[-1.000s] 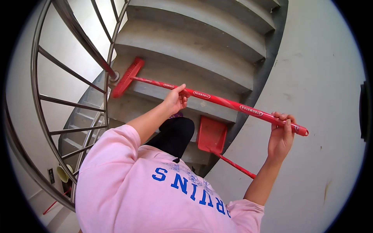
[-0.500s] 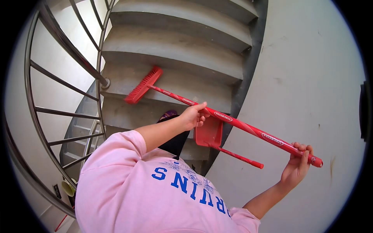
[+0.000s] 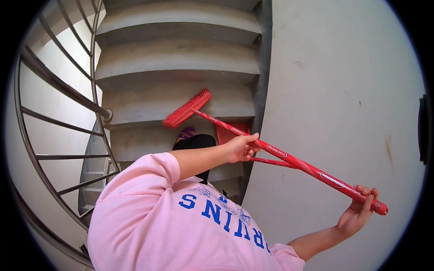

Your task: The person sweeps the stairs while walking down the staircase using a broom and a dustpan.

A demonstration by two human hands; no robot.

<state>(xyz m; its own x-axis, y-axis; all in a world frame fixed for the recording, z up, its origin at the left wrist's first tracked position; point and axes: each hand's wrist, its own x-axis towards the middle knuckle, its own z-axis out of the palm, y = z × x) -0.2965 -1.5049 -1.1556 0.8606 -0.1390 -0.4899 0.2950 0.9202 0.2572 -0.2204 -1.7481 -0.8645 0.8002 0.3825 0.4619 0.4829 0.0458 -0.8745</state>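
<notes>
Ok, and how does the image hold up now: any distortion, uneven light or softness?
Head view: fisheye, corners black, railing bowed; head view: wall behind the railing brightly lit, steps dimmer; head view: shirt lettering readable, broom handle labels harder to read.

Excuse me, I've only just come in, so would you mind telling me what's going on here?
Someone on a staircase is holding a long red broom in both hands. The left hand grips partway along the handle, and the right hand holds it near the end. The brush head is over the steps; whether its bristles touch them is hard to tell. A red dustpan is partly hidden behind the broom, near the wall.
</notes>
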